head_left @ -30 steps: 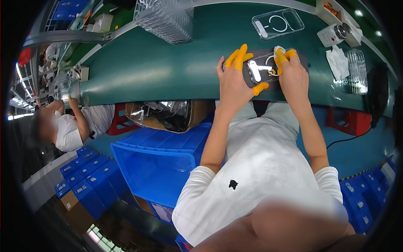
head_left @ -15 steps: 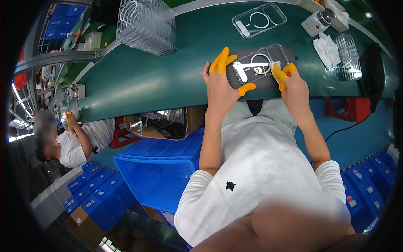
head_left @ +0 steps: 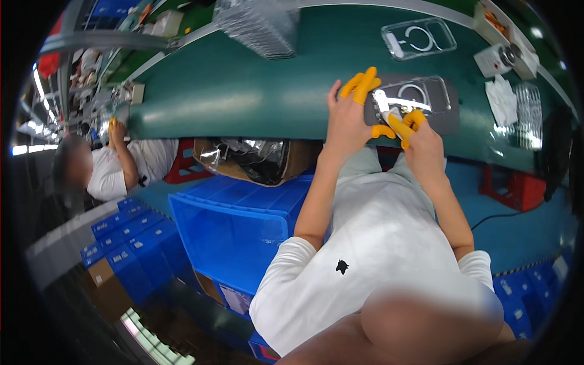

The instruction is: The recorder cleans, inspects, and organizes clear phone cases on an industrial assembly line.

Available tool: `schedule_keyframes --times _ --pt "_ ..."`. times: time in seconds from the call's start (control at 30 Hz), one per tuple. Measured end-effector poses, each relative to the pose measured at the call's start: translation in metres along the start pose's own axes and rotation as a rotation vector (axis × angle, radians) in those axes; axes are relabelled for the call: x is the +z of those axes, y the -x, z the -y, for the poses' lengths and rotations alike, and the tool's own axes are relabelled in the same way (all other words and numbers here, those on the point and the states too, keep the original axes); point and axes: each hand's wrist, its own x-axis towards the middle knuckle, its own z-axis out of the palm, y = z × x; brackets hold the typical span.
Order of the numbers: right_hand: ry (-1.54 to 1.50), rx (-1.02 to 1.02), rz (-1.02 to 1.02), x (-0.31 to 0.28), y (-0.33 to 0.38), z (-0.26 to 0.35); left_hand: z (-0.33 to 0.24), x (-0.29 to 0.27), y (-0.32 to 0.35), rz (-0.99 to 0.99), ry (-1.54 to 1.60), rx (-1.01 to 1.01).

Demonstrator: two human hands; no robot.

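A clear phone case point(head_left: 437, 91) with a white ring lies on a dark grey mat point(head_left: 449, 123) by the near edge of the bench. My left hand point(head_left: 348, 118), with yellow finger cots, straddles the case's left end, fingertips on the far side and thumb on the near side. Between the cotted fingertips of my right hand point(head_left: 424, 148) is pinched a small white wipe point(head_left: 395, 114), pressed on the case near its lower left edge. My right fingers partly cover the wipe and the case's near side.
Another clear case point(head_left: 420, 39) lies farther back. Stacked clear cases point(head_left: 261, 27) stand far left, more point(head_left: 529, 115) at right, beside crumpled tissue point(head_left: 502, 100) and a white bottle point(head_left: 494, 59). Below sit a cardboard box point(head_left: 298, 159), blue bin point(head_left: 234, 243) and red stool point(head_left: 517, 190). A co-worker point(head_left: 112, 170) sits left.
My right hand has slid the wipe from the case's right part leftward, close to my left thumb. My left hand keeps its place at the case's left end. The whole view has shifted.
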Motion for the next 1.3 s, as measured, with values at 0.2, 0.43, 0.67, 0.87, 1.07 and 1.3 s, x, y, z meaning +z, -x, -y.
schedule_keyframes --times 0.2,0.43,0.67,0.87,1.07,1.3 --pt "-0.042 -0.109 0.012 -0.002 0.000 -0.005 0.001 -0.005 0.003 0.096 -0.014 -0.011" --pt "-0.055 -0.162 0.094 -0.001 0.009 -0.023 0.002 -0.006 0.006 0.095 0.068 0.047" --pt "-0.273 -0.150 0.023 -0.006 0.016 -0.049 0.008 -0.012 0.010 0.106 0.063 0.055" --pt "-1.706 0.504 -0.235 -0.024 0.024 -0.128 -0.016 -0.003 0.012 0.003 -0.013 -0.005" --pt "-2.120 0.448 -0.360 -0.032 0.024 -0.154 -0.024 0.011 0.011 -0.027 -0.118 -0.052" --pt "-2.203 0.455 -0.403 -0.027 0.031 -0.174 -0.022 0.016 0.009 -0.052 -0.051 -0.049"
